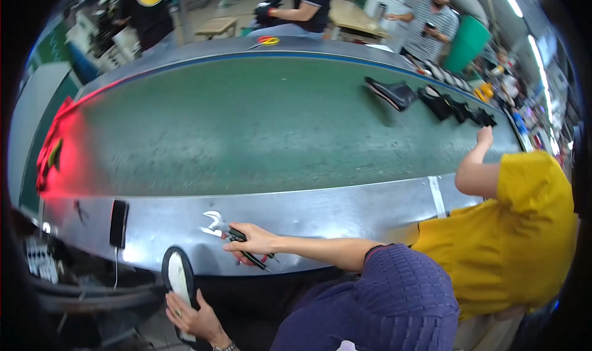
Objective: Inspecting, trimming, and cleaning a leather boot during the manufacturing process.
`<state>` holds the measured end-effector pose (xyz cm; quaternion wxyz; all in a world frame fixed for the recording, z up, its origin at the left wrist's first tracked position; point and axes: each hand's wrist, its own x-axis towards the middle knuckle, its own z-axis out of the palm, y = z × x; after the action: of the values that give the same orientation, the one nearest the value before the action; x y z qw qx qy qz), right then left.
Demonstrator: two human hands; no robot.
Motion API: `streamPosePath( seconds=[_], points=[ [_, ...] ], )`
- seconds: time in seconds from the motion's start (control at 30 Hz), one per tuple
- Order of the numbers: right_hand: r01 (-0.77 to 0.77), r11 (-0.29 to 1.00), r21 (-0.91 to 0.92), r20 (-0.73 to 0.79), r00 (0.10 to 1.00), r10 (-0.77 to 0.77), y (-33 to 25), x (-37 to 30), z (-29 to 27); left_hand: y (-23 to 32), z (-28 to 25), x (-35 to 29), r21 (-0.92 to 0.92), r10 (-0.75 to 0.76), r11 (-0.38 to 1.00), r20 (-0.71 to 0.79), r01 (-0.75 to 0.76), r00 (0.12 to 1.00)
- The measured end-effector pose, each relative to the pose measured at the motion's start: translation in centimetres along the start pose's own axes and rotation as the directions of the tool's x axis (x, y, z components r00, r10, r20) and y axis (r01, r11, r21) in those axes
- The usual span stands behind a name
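Note:
Over the near metal edge of the table, my right hand (pixel 254 239) is closed around the dark handles of a pair of pliers (pixel 214 223), whose curved silvery jaws point left. A red part shows near the grips. At the lower left, my left hand (pixel 194 317) is wrapped around a shoe (pixel 179 274), which is dark-rimmed with a pale, long bottom face turned up. It is tilted in front of the table's edge, and its lower end is partly hidden by my fingers. Pliers and shoe are apart.
A phone (pixel 119 224) with a white cable lies left of my hands. Across the green belt (pixel 246 123), a black boot (pixel 394 93) and several dark shoes (pixel 438 103) stand at right. A co-worker in yellow (pixel 518 228) reaches there. Yellow-handled scissors (pixel 267 41) lie at the far edge.

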<state>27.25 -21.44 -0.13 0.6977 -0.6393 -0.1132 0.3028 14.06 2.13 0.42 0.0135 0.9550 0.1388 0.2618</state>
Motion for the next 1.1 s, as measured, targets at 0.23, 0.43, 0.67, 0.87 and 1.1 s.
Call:
streamPosePath(
  seconds=[0.23, 0.43, 0.67, 0.87, 1.1],
  points=[
    [0.145, 0.970, 0.195, -0.415, 0.908, -0.052, 5.8, -5.6, -6.7, 0.6, -0.9, 0.8, 0.113, 0.122, 0.987, -0.080, -0.113, 0.989],
    [0.213, 0.977, -0.010, -0.534, 0.825, -0.185, 7.1, -5.2, -6.5, 0.1, -0.7, 0.5, 0.142, 0.165, 0.978, -0.094, -0.150, 0.982],
    [0.260, 0.965, -0.042, -0.616, 0.753, -0.230, 7.1, -5.0, -5.8, -0.3, -0.4, 0.6, 0.159, 0.199, 0.971, -0.130, -0.177, 0.971],
    [0.313, 0.948, -0.059, -0.614, 0.737, -0.282, 7.3, -4.6, -5.7, -1.3, 0.3, 0.3, 0.155, 0.251, 0.962, -0.165, -0.226, 0.954],
    [0.259, 0.965, -0.030, -0.632, 0.744, -0.220, 7.9, -4.8, -5.9, -0.3, -0.1, 0.2, 0.108, 0.249, 0.966, -0.135, -0.235, 0.959]
  ],
)
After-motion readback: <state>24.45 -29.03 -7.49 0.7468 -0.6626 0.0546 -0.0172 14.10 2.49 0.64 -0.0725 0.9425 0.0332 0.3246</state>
